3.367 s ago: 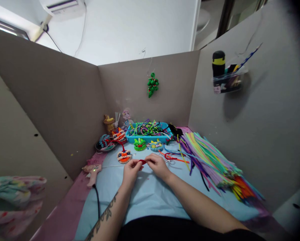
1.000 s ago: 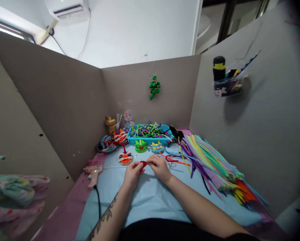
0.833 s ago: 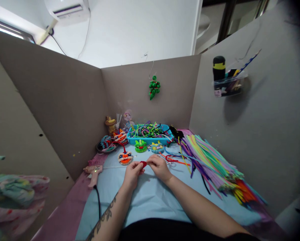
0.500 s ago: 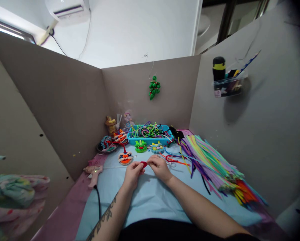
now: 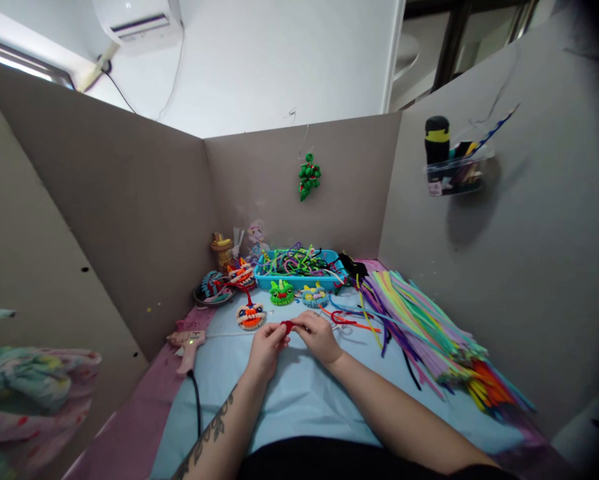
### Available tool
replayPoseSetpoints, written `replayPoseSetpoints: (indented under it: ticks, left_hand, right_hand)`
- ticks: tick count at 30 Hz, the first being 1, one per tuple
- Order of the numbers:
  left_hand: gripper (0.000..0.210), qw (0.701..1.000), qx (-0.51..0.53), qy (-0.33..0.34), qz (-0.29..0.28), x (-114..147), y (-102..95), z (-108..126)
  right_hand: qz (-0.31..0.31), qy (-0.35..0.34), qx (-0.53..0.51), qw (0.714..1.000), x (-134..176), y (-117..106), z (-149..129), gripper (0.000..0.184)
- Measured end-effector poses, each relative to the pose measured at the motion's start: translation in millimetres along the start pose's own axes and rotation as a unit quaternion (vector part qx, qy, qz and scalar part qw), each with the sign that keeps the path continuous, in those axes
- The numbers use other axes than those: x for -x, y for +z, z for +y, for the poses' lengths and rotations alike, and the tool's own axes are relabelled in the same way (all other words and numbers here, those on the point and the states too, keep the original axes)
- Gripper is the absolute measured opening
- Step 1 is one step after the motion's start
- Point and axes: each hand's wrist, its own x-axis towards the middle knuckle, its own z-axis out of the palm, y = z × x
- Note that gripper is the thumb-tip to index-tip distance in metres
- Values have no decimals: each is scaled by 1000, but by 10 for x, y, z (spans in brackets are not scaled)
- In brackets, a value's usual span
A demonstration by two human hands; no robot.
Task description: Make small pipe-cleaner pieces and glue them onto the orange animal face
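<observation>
Between my two hands is a small dark-red piece of pipe cleaner (image 5: 287, 326), bent or coiled into a little shape. My left hand (image 5: 268, 343) pinches its left side with thumb and fingertips. From the right, the closed fingers of my right hand (image 5: 318, 333) grip its other end, and they hide part of it. Just beyond my left hand lies an orange and white lion-head figure (image 5: 251, 316). Behind my hands sit a green figure (image 5: 281, 293) and a light-blue and yellow one (image 5: 314, 295).
A blue tray (image 5: 299, 283) of tangled pipe cleaners stands at the back. Bundles of long coloured pipe cleaners (image 5: 419, 320) cover the right side. To the left lies a pink glue gun (image 5: 188, 345) with a black cord. A dark bowl (image 5: 214, 301) holds more pieces.
Both hands stay in nearly the same place, still holding the red piece. The fingers of my right hand have shifted slightly closer to it. The view has tilted a little.
</observation>
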Motion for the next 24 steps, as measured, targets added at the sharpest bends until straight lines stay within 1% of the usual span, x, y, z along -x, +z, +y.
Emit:
replayPoseSetpoints:
  ticks: [9, 15, 21, 24]
  left_hand:
    - [28, 1000, 2, 2, -8, 12, -1, -23]
    - [27, 1000, 0, -1, -5, 16, 16, -7]
    - [27, 1000, -4, 0, -3, 28, 25, 13]
    - [29, 1000, -12, 1, 1, 23, 23, 17]
  right_hand:
    - [14, -11, 27, 999, -6, 6, -17, 11]
    - [9, -4, 17, 1000, -3, -4, -21, 11]
    - [12, -14, 20, 1000, -21, -9, -40, 11]
    - [6, -1, 3, 1000, -27, -15, -52, 11]
